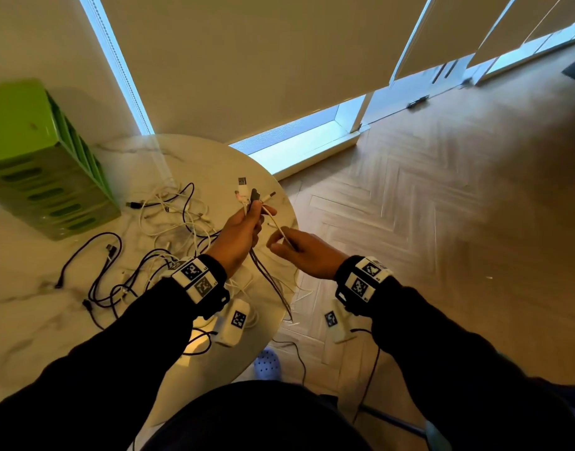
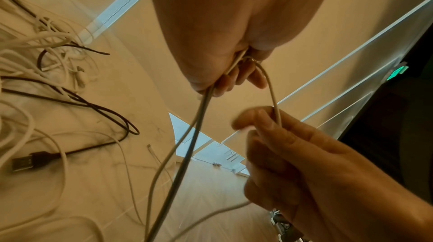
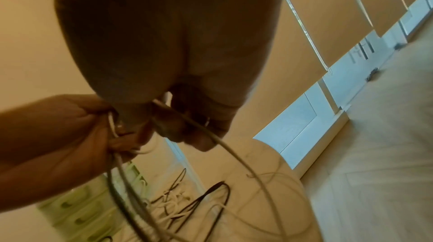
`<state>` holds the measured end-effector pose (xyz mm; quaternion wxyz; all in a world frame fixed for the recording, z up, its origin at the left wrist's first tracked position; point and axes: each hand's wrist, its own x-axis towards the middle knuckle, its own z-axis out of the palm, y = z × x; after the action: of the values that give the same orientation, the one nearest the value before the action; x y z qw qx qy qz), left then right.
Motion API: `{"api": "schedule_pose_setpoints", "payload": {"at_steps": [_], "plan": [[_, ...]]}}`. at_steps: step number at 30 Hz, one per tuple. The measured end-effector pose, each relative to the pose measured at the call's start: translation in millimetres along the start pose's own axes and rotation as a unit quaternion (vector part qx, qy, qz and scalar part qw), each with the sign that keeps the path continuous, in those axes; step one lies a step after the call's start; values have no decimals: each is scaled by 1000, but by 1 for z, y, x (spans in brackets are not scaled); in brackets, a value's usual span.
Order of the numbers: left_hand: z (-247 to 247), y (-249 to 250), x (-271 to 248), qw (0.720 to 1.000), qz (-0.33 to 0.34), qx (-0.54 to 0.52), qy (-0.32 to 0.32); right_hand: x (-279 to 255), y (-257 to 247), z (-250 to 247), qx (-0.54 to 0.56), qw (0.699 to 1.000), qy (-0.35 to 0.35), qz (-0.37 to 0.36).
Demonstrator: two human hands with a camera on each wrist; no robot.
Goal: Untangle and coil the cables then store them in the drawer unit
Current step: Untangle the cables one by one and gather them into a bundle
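The left hand point(image 1: 237, 234) is fisted round a bundle of thin cables point(image 1: 252, 200) above the rim of the round, glossy marble-patterned table point(image 1: 25, 314). The plug ends fan upward out of the fist: a flat metal USB plug, a dark moulded one and slim white ones. The cords trail down below the fist toward the table edge. Just beside it, the right hand point(image 1: 304, 253) pinches one smooth white cable point(image 1: 276, 224) between thumb and fingertips; this strand loops back up into the left fist. On the table lies a loose tangle of black and white cables point(image 1: 169, 222). Beyond that tangle stands the green plastic drawer unit point(image 1: 42, 164), boxy, with oval slot handles.
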<state>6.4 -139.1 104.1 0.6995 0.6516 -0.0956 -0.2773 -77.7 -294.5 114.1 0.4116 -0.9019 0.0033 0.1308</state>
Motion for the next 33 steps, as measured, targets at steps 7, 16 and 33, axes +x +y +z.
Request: {"api": "schedule_pose_setpoints", "payload": {"at_steps": [7,16,33], "plan": [[-7,6,-3,997,-6,-65,51,-7,60,-32,-140,971,16,190],[4,25,-18,977,-22,-198,-71,-4,9,-4,-106,969,-187,123],[-39,50,-18,965,-85,-247,32,22,-53,43,80,994,61,-33]]}}
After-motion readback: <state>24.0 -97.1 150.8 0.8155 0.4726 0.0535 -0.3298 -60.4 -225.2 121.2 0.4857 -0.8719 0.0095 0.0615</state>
